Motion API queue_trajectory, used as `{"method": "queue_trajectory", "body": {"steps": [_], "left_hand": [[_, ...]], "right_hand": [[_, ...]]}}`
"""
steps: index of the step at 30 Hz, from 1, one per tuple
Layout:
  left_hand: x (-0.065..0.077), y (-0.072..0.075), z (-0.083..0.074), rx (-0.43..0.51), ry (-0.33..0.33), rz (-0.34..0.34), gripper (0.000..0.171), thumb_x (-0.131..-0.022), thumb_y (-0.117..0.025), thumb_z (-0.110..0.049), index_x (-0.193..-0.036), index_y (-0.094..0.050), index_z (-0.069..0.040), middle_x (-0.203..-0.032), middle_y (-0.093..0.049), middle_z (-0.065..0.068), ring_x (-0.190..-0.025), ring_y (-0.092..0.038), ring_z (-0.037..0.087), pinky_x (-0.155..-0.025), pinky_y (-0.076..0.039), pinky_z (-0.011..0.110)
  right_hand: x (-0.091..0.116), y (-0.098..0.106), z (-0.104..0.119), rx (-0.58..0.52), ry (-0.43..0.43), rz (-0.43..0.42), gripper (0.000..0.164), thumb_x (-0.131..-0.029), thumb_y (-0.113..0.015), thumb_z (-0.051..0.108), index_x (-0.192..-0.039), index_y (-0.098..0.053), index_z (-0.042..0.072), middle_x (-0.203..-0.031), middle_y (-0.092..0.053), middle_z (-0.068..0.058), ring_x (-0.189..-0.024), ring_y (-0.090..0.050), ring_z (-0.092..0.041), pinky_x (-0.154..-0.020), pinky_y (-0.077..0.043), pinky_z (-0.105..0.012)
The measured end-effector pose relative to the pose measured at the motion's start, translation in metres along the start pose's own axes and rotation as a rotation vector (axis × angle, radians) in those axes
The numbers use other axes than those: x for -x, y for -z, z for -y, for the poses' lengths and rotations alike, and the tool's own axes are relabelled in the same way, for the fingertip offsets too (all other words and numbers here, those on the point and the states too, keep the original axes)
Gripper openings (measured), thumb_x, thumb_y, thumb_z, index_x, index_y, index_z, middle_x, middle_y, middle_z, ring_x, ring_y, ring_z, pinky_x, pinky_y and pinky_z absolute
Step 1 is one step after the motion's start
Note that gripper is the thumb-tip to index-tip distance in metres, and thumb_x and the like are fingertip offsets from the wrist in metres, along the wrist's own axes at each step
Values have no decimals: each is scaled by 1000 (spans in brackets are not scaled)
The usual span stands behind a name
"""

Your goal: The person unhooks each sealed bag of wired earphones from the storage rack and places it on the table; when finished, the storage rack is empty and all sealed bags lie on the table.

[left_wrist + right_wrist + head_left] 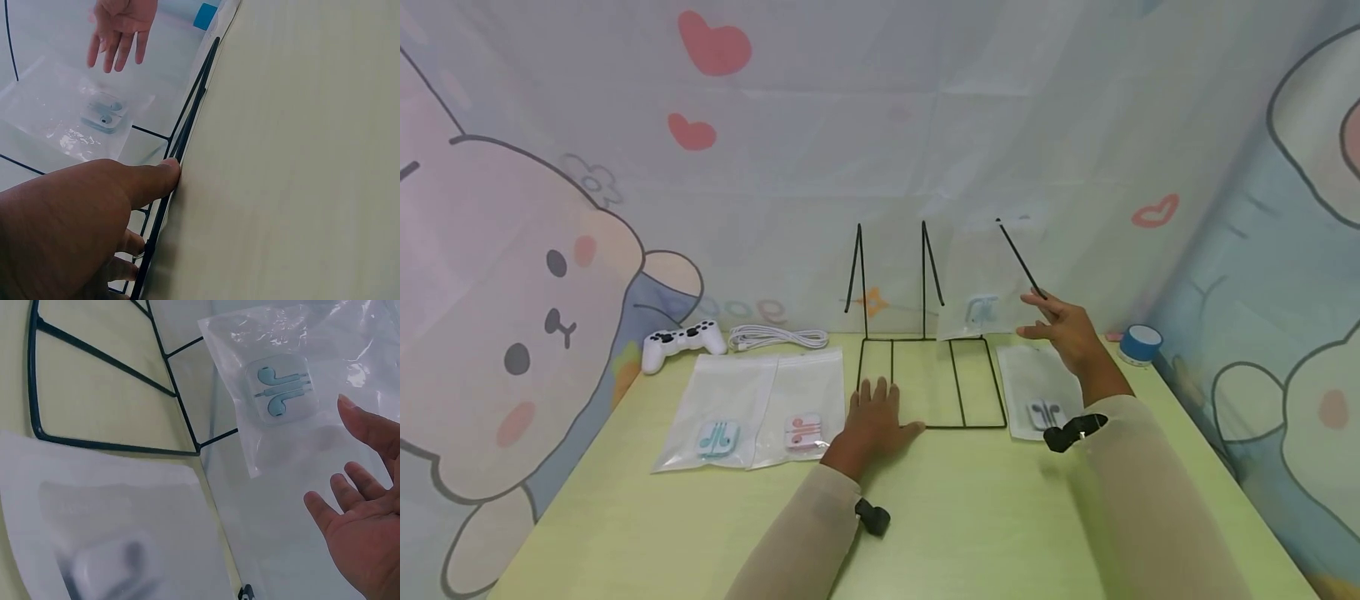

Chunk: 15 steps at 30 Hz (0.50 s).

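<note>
A black wire display rack point(966, 427) with upright hooks stands at the back of the table. My left hand point(874, 421) rests on its base, fingers spread; in the left wrist view the thumb touches the front bar. A clear zip bag point(957, 283) hangs from the right hook, holding light-blue earphones point(281, 390) in a square case. My right hand point(1067, 333) is beside that bag, near the hook's front tip, fingers extended and holding nothing. Below it, another bag point(1017, 371) with dark-looking earphones point(1045, 414) lies on the table.
Two bags, with blue earphones point(718, 438) and pink earphones point(804, 432), lie left of the rack. Behind them are a white game controller point(685, 342) and a coiled white cable point(778, 337). A blue tape roll point(1141, 343) stands at the right. A printed curtain point(820, 150) closes the back.
</note>
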<state>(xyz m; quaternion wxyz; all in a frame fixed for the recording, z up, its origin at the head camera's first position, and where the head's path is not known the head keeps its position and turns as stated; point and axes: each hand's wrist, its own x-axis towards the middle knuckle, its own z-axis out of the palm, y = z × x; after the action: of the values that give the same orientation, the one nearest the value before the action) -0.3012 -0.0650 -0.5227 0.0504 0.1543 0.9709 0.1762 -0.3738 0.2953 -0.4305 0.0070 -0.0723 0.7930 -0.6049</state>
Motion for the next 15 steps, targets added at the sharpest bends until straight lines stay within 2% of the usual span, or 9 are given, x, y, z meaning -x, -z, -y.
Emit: {"method": "queue_trajectory", "body": {"steps": [9, 15], "left_hand": [[2, 1, 0, -8, -3, 5, 91, -106, -57, -62, -170, -34, -1, -180, -26, 25, -168, -17, 52, -136, -20, 64], [2, 2, 0, -5, -13, -4, 91, -106, -58, -62, -169, -35, -1, -179, -27, 26, -168, -18, 53, -136, -21, 65]], "right_hand": [[-11, -8, 3, 13, 7, -11, 77, -100, -78, 6, -169, -43, 12, -186, -8, 6, -173, -13, -23, -136, -29, -50], [-12, -10, 6, 3, 22, -36, 74, -99, -79, 5, -166, -47, 8, -185, -18, -3, -173, -14, -29, -135, -30, -57]]}}
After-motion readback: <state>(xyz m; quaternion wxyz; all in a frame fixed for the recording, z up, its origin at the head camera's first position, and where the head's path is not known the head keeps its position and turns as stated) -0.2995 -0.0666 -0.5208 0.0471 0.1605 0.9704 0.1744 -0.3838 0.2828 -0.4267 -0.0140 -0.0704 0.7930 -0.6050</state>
